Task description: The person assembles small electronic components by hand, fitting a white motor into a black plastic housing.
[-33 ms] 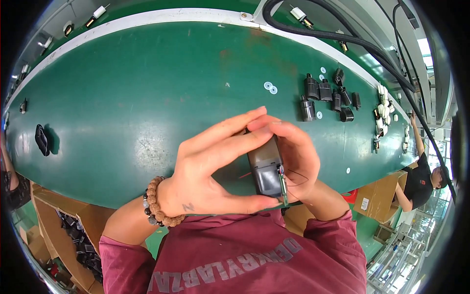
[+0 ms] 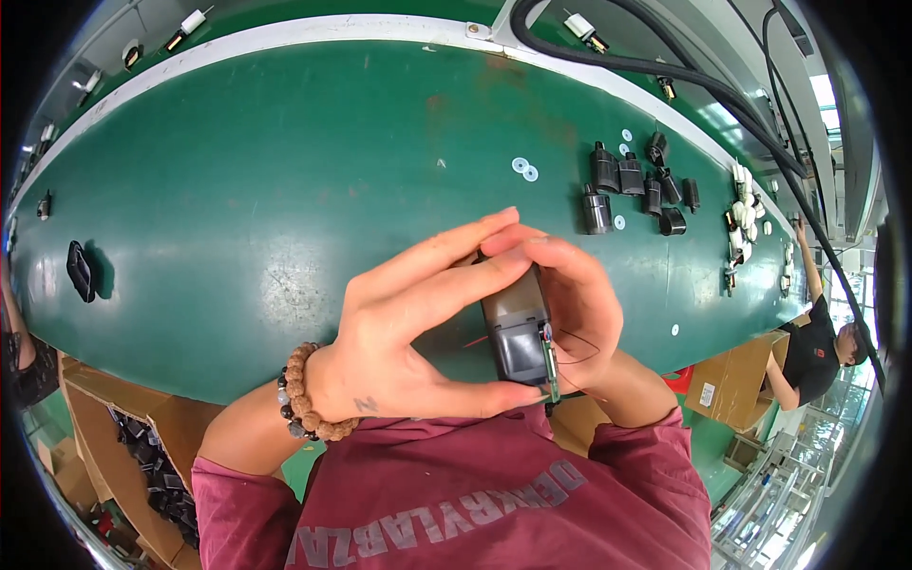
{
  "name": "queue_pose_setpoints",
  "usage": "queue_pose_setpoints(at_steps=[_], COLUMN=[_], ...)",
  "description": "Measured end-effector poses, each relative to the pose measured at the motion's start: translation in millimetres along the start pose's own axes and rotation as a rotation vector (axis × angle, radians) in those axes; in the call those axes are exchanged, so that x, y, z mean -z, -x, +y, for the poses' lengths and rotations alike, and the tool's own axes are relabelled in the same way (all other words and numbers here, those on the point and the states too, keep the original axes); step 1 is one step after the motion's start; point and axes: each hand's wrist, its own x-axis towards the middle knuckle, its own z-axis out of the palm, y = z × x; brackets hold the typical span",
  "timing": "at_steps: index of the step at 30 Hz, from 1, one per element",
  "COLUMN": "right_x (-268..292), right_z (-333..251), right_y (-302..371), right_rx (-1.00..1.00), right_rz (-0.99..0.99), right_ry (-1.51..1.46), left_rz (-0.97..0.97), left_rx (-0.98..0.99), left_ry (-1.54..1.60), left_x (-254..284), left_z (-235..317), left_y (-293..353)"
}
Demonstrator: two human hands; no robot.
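Observation:
Between my two hands is a black plastic housing [image 2: 522,332], held upright just above the front of the bench. A narrow green circuit board [image 2: 550,361] stands along its right side, and thin wires trail from it. My left hand [image 2: 399,323] is closed round the housing, fingertips at its top and thumb at its lower end by the board. Curled along the right side, my right hand [image 2: 584,313] grips the housing too, its fingertips meeting the left ones at the top. The palms hide part of the housing.
Several black housings [image 2: 631,177] stand at the right of the green bench [image 2: 285,190], near clear round discs [image 2: 520,165]. Farther right lie white parts [image 2: 745,214]. A black shell [image 2: 82,272] sits at left, above a carton [image 2: 104,399] of black parts. A co-worker [image 2: 822,347] is at right.

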Motion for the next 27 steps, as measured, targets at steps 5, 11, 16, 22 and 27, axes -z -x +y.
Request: queue_pose_setpoints(at_steps=[5,11,16,22,27], right_x=[3,1,2,-2,-3], right_z=[2,6,10,12,8], right_y=[-2,7,6,4,2], right_rx=[0.031,0.026,0.013,0.028,0.021], right_rz=[-0.063,-0.034,-0.045,0.013,0.023], right_ry=[-0.009,-0.241,-0.381,-0.402,-0.337], left_rz=[-0.015,0.022,0.117,0.038,0.057], left_rx=[-0.026,-0.113,0.064,-0.059,-0.005], left_ry=[0.004,-0.013,0.173,-0.037,-0.056], left_x=[0,-3,-13,-5,-4], left_z=[3,1,3,0,8], left_y=[-1,-1,4,3,0])
